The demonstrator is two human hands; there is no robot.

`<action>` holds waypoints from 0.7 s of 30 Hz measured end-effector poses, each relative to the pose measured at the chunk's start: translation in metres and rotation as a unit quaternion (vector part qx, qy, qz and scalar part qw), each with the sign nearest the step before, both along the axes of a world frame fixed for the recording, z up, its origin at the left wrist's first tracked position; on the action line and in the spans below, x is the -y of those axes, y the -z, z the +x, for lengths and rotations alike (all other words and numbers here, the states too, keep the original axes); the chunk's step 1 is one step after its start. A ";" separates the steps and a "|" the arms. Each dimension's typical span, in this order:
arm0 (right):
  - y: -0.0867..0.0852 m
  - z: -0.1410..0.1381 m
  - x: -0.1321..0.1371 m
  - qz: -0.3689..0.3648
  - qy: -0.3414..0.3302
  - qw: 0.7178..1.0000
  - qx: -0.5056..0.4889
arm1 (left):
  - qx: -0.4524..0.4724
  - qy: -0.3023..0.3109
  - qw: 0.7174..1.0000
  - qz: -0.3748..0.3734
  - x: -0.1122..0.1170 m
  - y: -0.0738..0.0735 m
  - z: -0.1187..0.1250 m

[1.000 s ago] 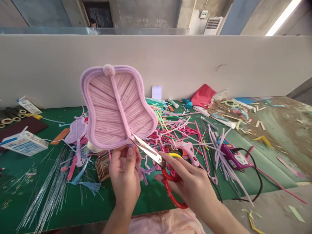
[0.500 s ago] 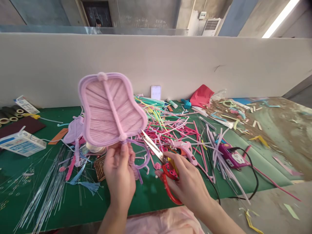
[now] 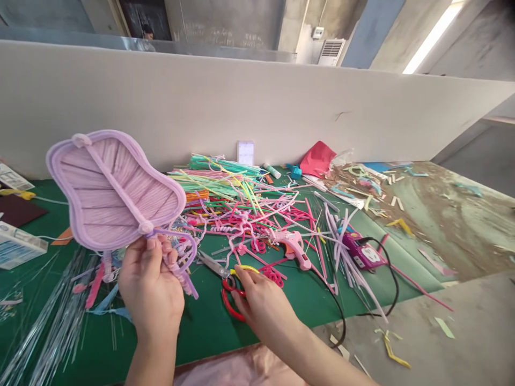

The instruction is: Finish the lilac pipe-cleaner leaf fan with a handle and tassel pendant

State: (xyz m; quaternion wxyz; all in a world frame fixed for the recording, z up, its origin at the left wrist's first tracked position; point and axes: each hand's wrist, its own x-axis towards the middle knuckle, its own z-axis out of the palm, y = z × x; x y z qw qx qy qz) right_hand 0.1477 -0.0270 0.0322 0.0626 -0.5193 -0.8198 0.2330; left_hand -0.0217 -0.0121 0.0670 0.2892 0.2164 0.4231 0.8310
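Note:
My left hand (image 3: 151, 287) is closed around the handle of a lilac pipe-cleaner fan (image 3: 110, 187), which is held up and tilted to the left. A loose purple pipe cleaner (image 3: 191, 249) curls out beside that handle. Low over the green table, my right hand (image 3: 265, 300) has its fingers on the handles of red-and-yellow scissors (image 3: 231, 308). Their blades point left and a little away from me, slightly apart from the curl. Part of the scissor handles is hidden by my fingers.
A pink glue gun (image 3: 292, 244) lies right of the scissors, its cord running toward a purple power strip (image 3: 358, 249). Piled pipe cleaners (image 3: 225, 179) spread behind. Clear thin strands (image 3: 52, 311) lie at left. A white partition (image 3: 281, 107) closes off the back.
The fan has moved left and tilted further left in my left hand. My right hand has lowered the scissors toward the table, away from the fan. The view has shifted right.

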 end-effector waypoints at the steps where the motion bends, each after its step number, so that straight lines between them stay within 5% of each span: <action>1: -0.003 0.005 -0.002 0.000 0.014 1.000 0.000 | -0.001 0.002 1.000 -0.002 0.000 0.000 0.001; 11: 0.000 0.092 -0.010 -0.005 0.182 0.983 0.026 | 0.005 0.009 1.000 -0.007 -0.002 -0.002 0.005; 21: 0.011 0.059 0.008 -0.061 0.096 0.994 -0.009 | -0.017 -0.025 1.000 0.003 0.000 -0.010 -0.015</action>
